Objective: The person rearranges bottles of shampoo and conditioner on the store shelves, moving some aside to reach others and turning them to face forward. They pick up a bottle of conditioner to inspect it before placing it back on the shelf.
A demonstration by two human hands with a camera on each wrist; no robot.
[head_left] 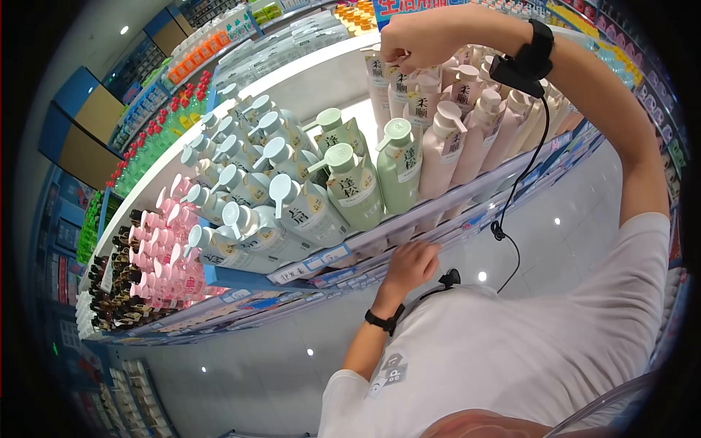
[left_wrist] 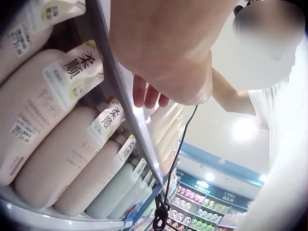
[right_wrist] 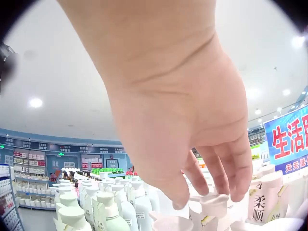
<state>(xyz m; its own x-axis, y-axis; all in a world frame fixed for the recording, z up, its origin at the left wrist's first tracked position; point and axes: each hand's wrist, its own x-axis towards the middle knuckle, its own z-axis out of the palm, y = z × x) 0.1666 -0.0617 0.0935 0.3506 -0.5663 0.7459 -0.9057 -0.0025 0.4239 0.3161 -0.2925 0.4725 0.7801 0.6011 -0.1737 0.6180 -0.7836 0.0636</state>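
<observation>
Pale pink pump bottles (head_left: 442, 150) stand close together on the shelf top. Over them reaches my right hand (head_left: 423, 36), its bent fingers pointing down. In the right wrist view this hand (right_wrist: 192, 130) is at a pump head (right_wrist: 214, 206), thumb to the left and fingers behind; contact is unclear. Beside the shelf's front edge, my left hand (head_left: 412, 264) hangs loosely curled with nothing visible in it. The left wrist view shows this hand (left_wrist: 163, 62) near a shelf rail, with pink bottles (left_wrist: 72, 154) on the shelf at left.
Green pump bottles (head_left: 354, 186) and pale blue ones (head_left: 299, 212) stand left of the pink ones, with bright pink bottles (head_left: 164, 252) farther left. A blue sign (right_wrist: 291, 139) rises at the right. A black cable (head_left: 537, 157) hangs from the right wrist.
</observation>
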